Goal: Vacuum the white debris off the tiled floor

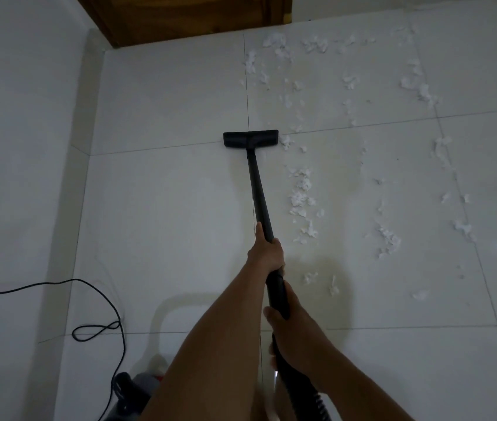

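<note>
A black vacuum wand [258, 189] runs from my hands out to its flat black floor head [250, 138], which rests on the white tiled floor [165, 208] at a tile joint. My left hand [267, 252] grips the wand midway. My right hand [289, 326] holds the lower handle where the ribbed hose [317, 399] joins. White fluffy debris [300, 196] lies in a strip just right of the wand. More debris [283, 53] is scattered far ahead and across the right side [388, 238]. A small clump touches the head's right end.
A white wall [19, 147] stands along the left, with a wooden door [186, 16] at the far end. A black power cord [101, 326] loops on the floor at lower left. The vacuum body [131, 393] sits at the bottom left by my arm.
</note>
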A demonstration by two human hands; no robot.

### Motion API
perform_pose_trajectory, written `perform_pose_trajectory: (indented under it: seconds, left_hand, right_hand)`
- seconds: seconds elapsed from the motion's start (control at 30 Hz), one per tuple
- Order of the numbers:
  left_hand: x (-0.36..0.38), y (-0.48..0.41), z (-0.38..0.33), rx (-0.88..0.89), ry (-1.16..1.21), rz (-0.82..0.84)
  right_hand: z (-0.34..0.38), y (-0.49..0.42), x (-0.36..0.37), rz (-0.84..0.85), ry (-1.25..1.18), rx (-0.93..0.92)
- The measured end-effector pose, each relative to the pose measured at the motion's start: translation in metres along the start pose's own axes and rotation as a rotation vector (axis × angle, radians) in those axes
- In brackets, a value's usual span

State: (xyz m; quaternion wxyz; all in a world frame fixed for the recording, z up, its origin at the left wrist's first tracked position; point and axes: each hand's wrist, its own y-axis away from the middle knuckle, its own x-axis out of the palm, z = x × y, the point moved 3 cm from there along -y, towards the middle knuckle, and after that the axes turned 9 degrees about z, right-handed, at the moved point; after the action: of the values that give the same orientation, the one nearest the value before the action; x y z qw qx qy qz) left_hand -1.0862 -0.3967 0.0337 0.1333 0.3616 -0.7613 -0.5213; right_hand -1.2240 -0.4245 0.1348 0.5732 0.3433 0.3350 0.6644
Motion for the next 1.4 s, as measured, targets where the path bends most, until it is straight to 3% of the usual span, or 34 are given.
perform_pose_trajectory:
  seconds: [0.93, 1.4]
  left_hand:
    - [-0.121, -0.134, -0.190, 0.006, 0.020, 0.022]
    - [-0.164, -0.161, -0.225, 0.003, -0.049, 0.015]
  right_hand:
    - [0.197, -0.138, -0.097, -0.041, -0.092, 0.042]
    - [0.251, -0.167, -0.103, -0.054, -0.111, 0.009]
